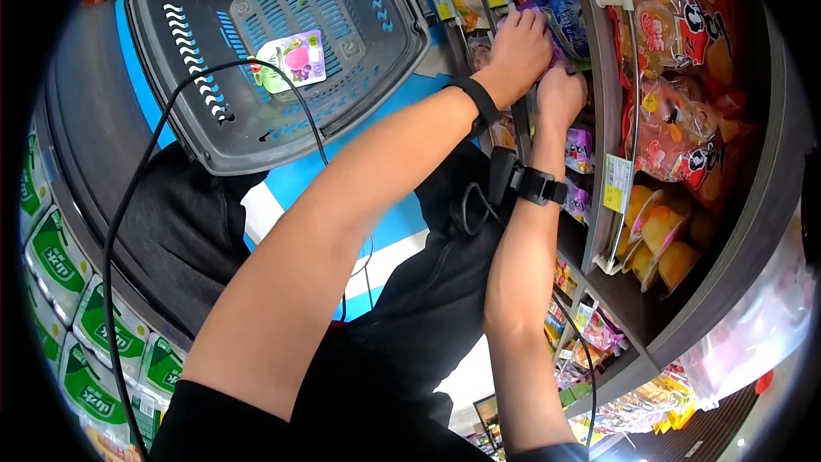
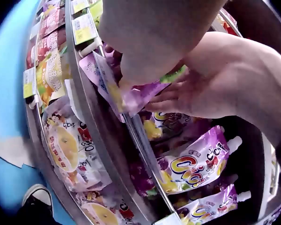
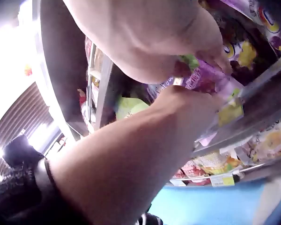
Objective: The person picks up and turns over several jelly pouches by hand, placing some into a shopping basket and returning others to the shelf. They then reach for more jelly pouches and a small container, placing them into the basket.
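On the shelf at right in the head view, the left hand (image 1: 519, 44) and right hand (image 1: 562, 96) meet at a purple pouch. The left wrist view has the left hand (image 2: 152, 42) coming down from the top, its fingers pinching the purple pouch (image 2: 152, 93) beside the metal rail. From the right, the right hand (image 2: 215, 77) holds the pouch's other side, fingers partly behind it. The right wrist view has both the right hand (image 3: 178, 37) and left hand (image 3: 192, 103) on the purple pouch (image 3: 208, 77); some fingertips are hidden.
A dark basket (image 1: 192, 141) at upper left holds a light purple and green pouch (image 1: 295, 62). Purple pouches (image 2: 196, 161) lie on the shelf below the hands. Rails with price tags (image 2: 84, 29) run along the shelf edges. Large red bags (image 1: 676, 128) stand right; cables hang across the view.
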Available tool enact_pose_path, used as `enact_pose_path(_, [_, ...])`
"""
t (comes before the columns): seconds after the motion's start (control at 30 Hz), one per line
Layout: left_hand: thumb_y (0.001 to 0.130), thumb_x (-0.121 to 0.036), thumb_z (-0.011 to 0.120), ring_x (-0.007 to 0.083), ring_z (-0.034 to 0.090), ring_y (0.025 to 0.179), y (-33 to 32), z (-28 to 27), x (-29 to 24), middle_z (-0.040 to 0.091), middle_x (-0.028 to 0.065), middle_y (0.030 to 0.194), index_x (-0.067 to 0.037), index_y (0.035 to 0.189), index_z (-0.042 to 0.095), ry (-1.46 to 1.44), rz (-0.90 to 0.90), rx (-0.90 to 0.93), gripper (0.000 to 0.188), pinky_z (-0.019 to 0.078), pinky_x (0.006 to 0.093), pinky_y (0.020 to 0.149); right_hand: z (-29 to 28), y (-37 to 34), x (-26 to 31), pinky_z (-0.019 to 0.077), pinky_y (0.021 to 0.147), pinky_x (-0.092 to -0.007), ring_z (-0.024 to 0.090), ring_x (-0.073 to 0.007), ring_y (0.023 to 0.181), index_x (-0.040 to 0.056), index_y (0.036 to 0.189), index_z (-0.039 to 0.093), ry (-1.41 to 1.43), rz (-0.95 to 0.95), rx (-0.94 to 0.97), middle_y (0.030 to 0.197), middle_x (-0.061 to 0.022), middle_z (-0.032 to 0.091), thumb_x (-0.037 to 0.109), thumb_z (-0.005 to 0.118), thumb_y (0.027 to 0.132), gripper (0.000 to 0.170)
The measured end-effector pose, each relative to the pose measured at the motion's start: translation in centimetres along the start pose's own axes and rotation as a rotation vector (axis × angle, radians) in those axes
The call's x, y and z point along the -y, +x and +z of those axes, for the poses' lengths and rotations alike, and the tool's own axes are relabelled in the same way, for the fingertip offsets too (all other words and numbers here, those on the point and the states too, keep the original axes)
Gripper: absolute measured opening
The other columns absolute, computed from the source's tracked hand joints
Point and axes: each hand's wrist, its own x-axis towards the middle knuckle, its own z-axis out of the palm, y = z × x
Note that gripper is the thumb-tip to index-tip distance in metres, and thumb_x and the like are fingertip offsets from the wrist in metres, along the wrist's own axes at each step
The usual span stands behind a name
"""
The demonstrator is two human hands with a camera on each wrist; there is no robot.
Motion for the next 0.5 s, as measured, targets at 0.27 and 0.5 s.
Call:
enact_pose_path(0.27, [0.074,-0.005,0.06,0.0359,0.052,0.104,-0.9,-1.2,1.4,0.055,0.0182,0.106,0.002,0.108,0.057,-0.561,-0.163,-0.069,0.035,0.043,0.0421,0.09,-0.2,-0.3,-2.0,0.0424,0.089,-0.0507,0.058,-0.0467,0.098,-0.0098,0.091,0.063,-0.116,-0.141,0.045,0.098,-0.033,0.062,0.025,0.052,0.085,0.036])
enact_pose_path(0.5, [0.08,-0.005,0.058,0.0399,0.057,0.102,2.3,-0.1,3.8,0.057,0.0223,0.111,0.001,0.122,0.05,-0.928,-0.17,-0.111,0.044,0.0467,0.0443,0.09,0.9,0.4,-3.8,0.0458,0.085,-0.0514,0.059,-0.0474,0.092,-0.0109,0.092,0.059,-0.223,-0.134,-0.021,0.096,-0.0343,0.06,0.018,0.056,0.08,0.031])
